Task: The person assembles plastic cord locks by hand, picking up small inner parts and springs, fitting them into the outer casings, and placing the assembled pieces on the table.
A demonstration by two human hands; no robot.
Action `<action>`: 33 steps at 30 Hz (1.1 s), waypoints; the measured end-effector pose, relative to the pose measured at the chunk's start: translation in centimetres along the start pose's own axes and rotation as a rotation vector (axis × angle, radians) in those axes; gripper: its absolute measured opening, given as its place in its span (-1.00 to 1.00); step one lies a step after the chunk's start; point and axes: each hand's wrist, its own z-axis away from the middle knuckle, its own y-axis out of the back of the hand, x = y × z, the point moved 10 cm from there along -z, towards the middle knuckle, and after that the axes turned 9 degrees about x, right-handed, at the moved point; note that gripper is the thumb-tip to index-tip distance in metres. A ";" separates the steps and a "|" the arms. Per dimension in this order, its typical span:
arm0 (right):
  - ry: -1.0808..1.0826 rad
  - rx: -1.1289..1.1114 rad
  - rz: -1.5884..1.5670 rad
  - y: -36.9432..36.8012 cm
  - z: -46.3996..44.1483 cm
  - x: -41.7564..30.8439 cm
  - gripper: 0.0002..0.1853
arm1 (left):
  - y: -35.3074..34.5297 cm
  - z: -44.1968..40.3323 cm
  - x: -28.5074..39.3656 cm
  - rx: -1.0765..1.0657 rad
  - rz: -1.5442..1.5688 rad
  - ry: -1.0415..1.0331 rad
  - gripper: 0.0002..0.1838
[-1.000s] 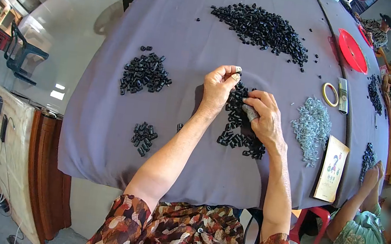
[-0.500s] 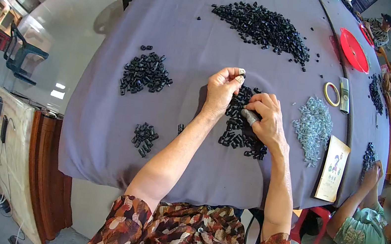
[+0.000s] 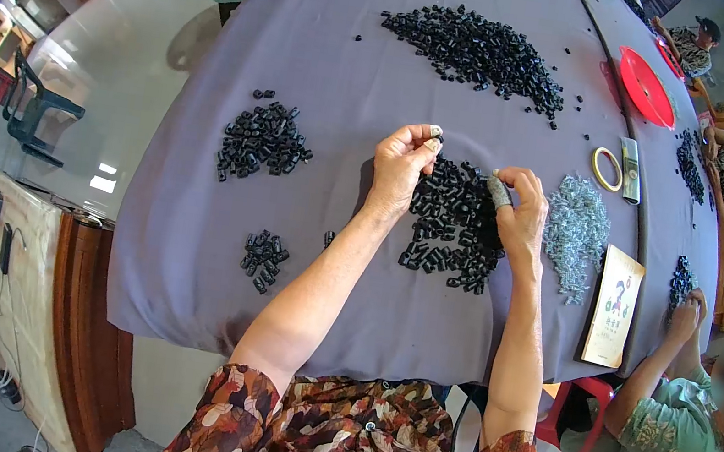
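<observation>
My left hand [image 3: 400, 168] is raised over the middle of the cloth. Its thumb and fingertips pinch a small black plastic piece [image 3: 438, 138]. My right hand [image 3: 523, 213] hovers at the right edge of the near pile of black pieces [image 3: 453, 204], with a grey wrap [image 3: 499, 193] around its thumb. Its fingers are curled toward the thumb, and whatever lies between the tips is too small to make out. Just right of this hand spreads a heap of small clear pieces [image 3: 576, 228].
More black pieces lie in a large heap [image 3: 479, 53], a left pile [image 3: 265, 140] and a small cluster [image 3: 263, 257]. On the right are a booklet [image 3: 614, 308], a tape roll [image 3: 608, 170] and a red tray [image 3: 647, 88]. A person in green [image 3: 664, 416] sits at right.
My right hand has lifted off the near black pile and moved right, toward the clear pieces, uncovering more of the pile. My left hand keeps its pinch. The whole view has shifted slightly.
</observation>
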 end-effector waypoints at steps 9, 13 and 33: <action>0.147 -0.111 0.131 -2.4 -0.9 -1.1 -0.83 | -0.1 -0.1 -0.1 -0.024 -0.027 -0.005 -0.85; 0.181 -0.137 0.230 -3.5 -1.4 -1.1 -0.83 | 0.0 -0.1 -0.2 -0.014 -0.037 0.004 -0.84; 0.090 -0.132 0.160 -3.7 -0.9 0.6 -0.76 | -0.2 0.1 -0.1 -0.021 -0.082 0.009 -0.85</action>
